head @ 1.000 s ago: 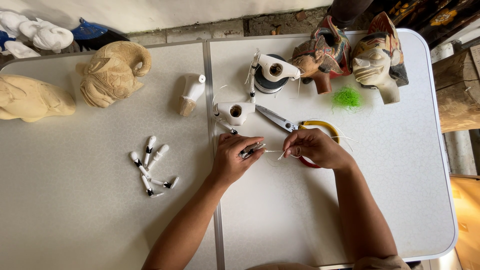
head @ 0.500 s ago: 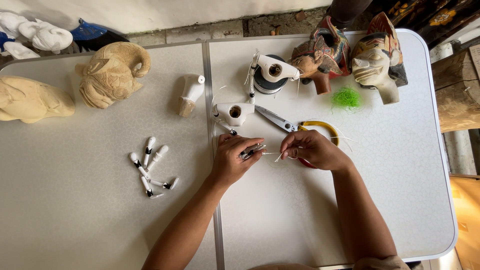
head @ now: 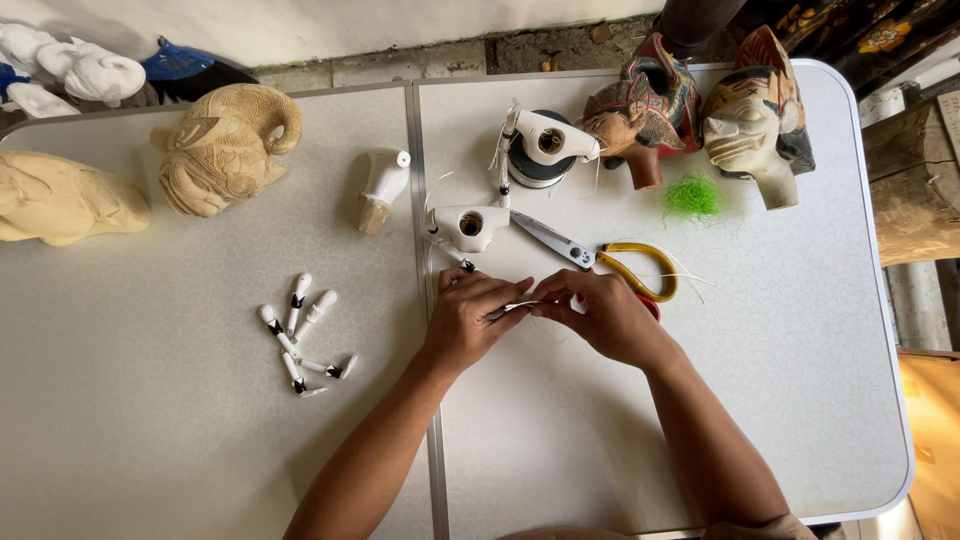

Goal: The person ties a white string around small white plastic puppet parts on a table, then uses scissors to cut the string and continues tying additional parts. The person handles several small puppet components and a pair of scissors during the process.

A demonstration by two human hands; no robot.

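- Right now both hands meet at the table's middle: the left hand and the right hand are each pinched shut on one small white piece, fingertips nearly touching, so it sits steady between them just above the table.
- What exactly the piece is stays hard to tell; it is mostly hidden by the fingers.
- Just beyond the knuckles lie the scissors, one pair, yellow handles toward the right hand, within easy reach.
- Beside the blades rests one white hollow part; a second similar one sits atop a dark spool farther back, with a third white part standing apart to the left.
- Off by the left forearm lies a loose cluster of little white-and-black limbs, roughly five or six, laid aside together.
- Along the far edge: two painted carved heads, one tuft of green fibre, and two pale unpainted carvings, kept well apart from the work.
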